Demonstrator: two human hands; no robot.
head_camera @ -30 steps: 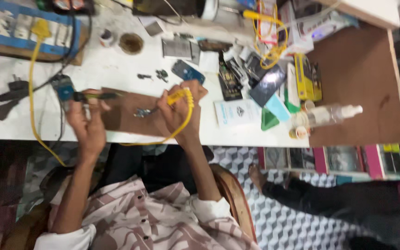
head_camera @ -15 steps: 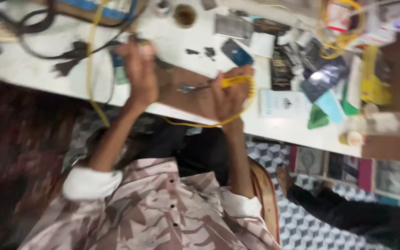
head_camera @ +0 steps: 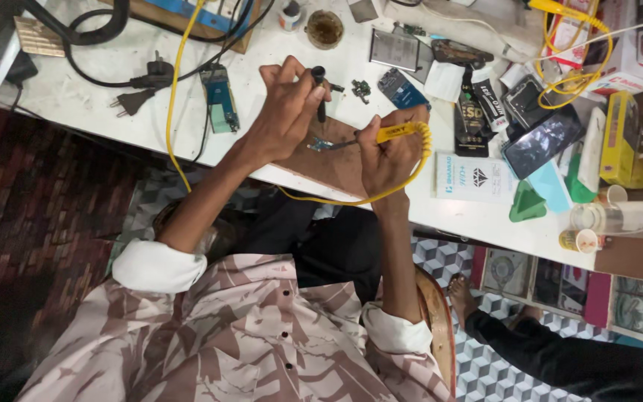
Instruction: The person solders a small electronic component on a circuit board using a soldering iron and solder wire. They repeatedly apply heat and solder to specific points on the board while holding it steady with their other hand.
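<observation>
Head view looks down past my patterned shirt [head_camera: 210,342] to a white bench [head_camera: 91,97] crowded with repair clutter. My left hand [head_camera: 280,112] has its fingers clamped on one slim black tool [head_camera: 319,93], held nearly upright with its tip down near a small circuit board [head_camera: 320,144]. My right hand [head_camera: 388,152] has its fingers wrapped tight around one yellow-handled soldering iron [head_camera: 400,132], whose dark tip points left toward that same small board. The board lies on one brown wooden work pad [head_camera: 333,164] at the bench's near edge, between my two hands.

One yellow cable [head_camera: 336,199] loops from the iron's handle under my right wrist; a second yellow cable [head_camera: 176,82] runs up the bench on the left, and a third yellow coil [head_camera: 571,71] sits far right. I count two black mains plugs [head_camera: 139,89] lying side by side, one blue board [head_camera: 219,97] beside them, one round tin [head_camera: 325,28] of brown paste, two green triangular picks [head_camera: 528,202], one dark phone [head_camera: 543,141] with a glossy screen, one yellow box [head_camera: 619,141] and one clear bottle [head_camera: 619,219] lying on its side.

The small board is too tiny to make out in detail, and whether either tip touches it I cannot tell. Things along the top edge are cut off. Another person's bare foot [head_camera: 463,294] and dark trouser leg show on the patterned floor below the bench.
</observation>
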